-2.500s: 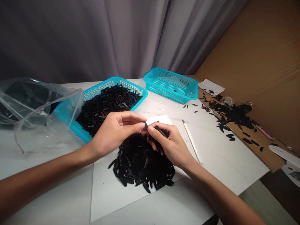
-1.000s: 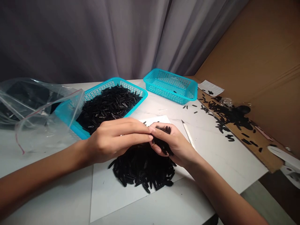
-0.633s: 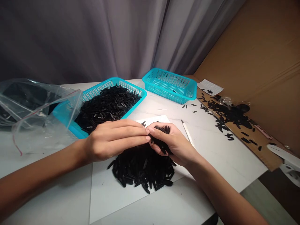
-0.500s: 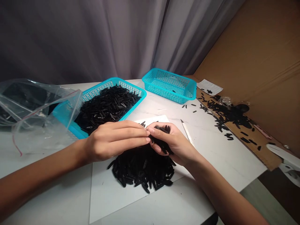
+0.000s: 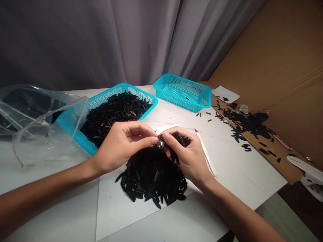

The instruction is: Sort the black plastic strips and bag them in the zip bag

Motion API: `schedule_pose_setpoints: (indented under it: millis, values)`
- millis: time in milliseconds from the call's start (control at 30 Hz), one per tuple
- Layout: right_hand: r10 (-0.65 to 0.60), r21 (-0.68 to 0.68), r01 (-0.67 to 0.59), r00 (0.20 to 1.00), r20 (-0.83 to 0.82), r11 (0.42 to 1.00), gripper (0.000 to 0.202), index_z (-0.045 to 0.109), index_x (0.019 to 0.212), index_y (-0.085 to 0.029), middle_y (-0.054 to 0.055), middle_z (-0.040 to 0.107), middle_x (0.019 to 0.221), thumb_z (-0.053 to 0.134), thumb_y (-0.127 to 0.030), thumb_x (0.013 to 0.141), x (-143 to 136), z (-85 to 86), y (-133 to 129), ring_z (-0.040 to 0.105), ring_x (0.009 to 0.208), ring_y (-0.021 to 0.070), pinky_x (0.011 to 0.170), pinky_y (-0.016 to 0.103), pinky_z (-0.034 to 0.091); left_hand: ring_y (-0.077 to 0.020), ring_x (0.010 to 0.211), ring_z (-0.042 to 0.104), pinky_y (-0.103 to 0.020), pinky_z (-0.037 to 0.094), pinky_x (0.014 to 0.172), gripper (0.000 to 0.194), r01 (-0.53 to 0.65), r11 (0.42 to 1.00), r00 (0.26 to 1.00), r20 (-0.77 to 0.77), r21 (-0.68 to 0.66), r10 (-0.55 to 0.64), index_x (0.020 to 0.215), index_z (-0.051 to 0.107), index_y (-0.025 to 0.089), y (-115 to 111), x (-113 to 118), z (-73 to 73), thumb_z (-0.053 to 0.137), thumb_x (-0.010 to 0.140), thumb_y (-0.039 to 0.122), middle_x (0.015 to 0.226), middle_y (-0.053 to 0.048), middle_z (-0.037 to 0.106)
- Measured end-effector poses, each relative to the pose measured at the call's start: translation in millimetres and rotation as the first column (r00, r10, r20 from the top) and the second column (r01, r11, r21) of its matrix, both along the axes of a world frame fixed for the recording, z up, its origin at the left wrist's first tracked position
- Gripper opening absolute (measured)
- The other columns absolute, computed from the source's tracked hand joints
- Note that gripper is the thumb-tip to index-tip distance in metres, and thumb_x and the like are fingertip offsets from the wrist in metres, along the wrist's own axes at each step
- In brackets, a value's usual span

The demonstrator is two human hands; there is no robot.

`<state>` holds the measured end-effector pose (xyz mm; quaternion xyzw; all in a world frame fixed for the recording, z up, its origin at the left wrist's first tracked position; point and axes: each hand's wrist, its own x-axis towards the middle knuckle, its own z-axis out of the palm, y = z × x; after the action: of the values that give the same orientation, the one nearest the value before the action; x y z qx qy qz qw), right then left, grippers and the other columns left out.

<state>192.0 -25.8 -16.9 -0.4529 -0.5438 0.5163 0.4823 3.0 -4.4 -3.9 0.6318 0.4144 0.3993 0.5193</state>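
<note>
Small black clip-like pieces lie in a pile [image 5: 153, 181] on a white sheet [image 5: 111, 215]. Above the pile's far side, my right hand [image 5: 185, 149] is curled round several black pieces, its thumb and index finger pinching one at the fingertips. My left hand [image 5: 124, 143] meets it there, thumb and index finger pinched on a small black piece whose shape is mostly hidden. Behind my left hand stands a blue basket [image 5: 148, 112] full of similar black pieces.
A second blue basket [image 5: 181, 103] at the back holds a small black piece. Clear plastic bags [image 5: 50, 134] lie at left. A white pen-like tool [image 5: 205, 149] rests right of my hands. More black pieces [image 5: 248, 124] are scattered on cardboard at right, near a white device [image 5: 308, 171].
My left hand has turned so its thumb shows, now pinching at the right hand's fingertips. My right hand has rotated, its fingers wrapped over the pieces. The pen-like tool has shifted slightly.
</note>
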Motion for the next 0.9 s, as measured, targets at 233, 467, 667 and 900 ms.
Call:
schedule_pose_setpoints:
  millis: [233, 467, 667, 900]
  values:
    - [0.018, -0.092, -0.022, 0.999, -0.042, 0.995, 0.028, 0.07, 0.083, -0.017, -0.004, 0.056, 0.054, 0.073, -0.044, 0.09, 1, -2.0, 0, 0.046, 0.046, 0.0072, 0.042, 0.019, 0.035, -0.0071, 0.075, 0.07, -0.009, 0.054, 0.07, 0.009, 0.005, 0.987, 0.991, 0.129, -0.158, 0.016, 0.084, 0.078, 0.02, -1, -1, -2.2, 0.082, 0.082, 0.027, 0.079, 0.003, 0.076]
    - [0.053, -0.241, -0.112, 0.97, -0.239, 0.964, 0.028, 0.069, 0.08, -0.016, -0.002, 0.057, 0.062, 0.075, -0.042, 0.088, -1, -6.6, 3, 0.046, 0.046, 0.0058, 0.038, 0.017, 0.03, -0.0071, 0.072, 0.071, -0.01, 0.055, 0.069, 0.02, 0.002, 0.963, 0.979, 0.195, -0.268, 0.052, 0.092, 0.077, 0.02, 0, -1, -8.2, 0.084, 0.08, 0.034, 0.081, 0.001, 0.078]
    - [-0.027, -0.166, 0.001, 0.988, -0.154, 0.986, 0.029, 0.068, 0.081, -0.017, -0.004, 0.055, 0.053, 0.076, -0.044, 0.088, -3, -10.9, 0, 0.045, 0.045, 0.0062, 0.04, 0.017, 0.033, -0.0098, 0.08, 0.073, -0.012, 0.057, 0.075, 0.016, -0.029, 0.99, 0.992, 0.116, -0.141, 0.045, 0.089, 0.078, 0.019, -3, 1, -5.1, 0.086, 0.078, 0.028, 0.084, 0.001, 0.078]
    - [0.01, -0.242, -0.084, 0.956, -0.292, 0.967, 0.028, 0.066, 0.076, -0.017, -0.004, 0.054, 0.054, 0.076, -0.041, 0.087, -4, -9.7, 2, 0.043, 0.044, 0.0058, 0.039, 0.017, 0.03, -0.0112, 0.083, 0.074, -0.012, 0.057, 0.076, 0.015, -0.067, 0.987, 0.992, 0.095, -0.148, 0.082, 0.09, 0.079, 0.019, -3, 1, -5.6, 0.085, 0.078, 0.028, 0.086, 0.0, 0.079]
